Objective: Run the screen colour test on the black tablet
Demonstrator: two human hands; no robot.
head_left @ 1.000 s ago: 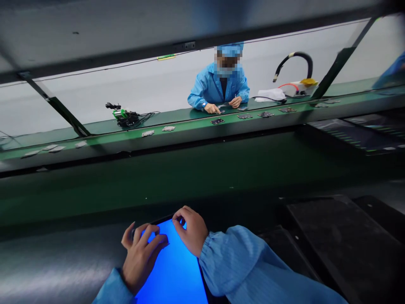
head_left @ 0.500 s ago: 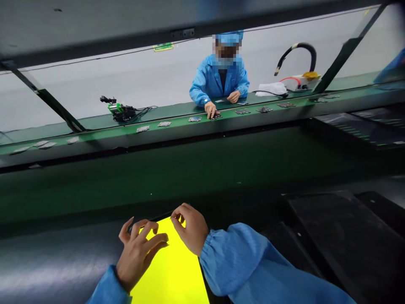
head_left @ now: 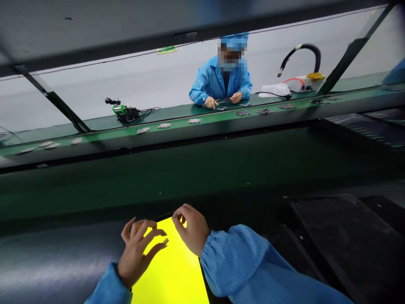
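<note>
Seemingly mid-check, the left hand [head_left: 137,251] lies spread on the glowing yellow panel [head_left: 172,270], the right hand [head_left: 191,228] pinching its far edge; lifting next needs care.

Bare hands, elastic-cuffed light-blue sleeves [head_left: 240,257]

A: Your left hand [head_left: 137,249] and right hand [head_left: 190,228] are crowding the far end of the glowing yellow panel [head_left: 172,274]. Where is room opening for you?

B: The dark bench [head_left: 57,261] to your left is lying bare. On your right, black trays [head_left: 341,236] are blocking the way.

A: And ahead of you?

B: The green conveyor [head_left: 202,169] is running open across. An overhead beam [head_left: 158,38] is hanging low above, and slanted struts [head_left: 53,99] are cutting in at both sides.
</note>
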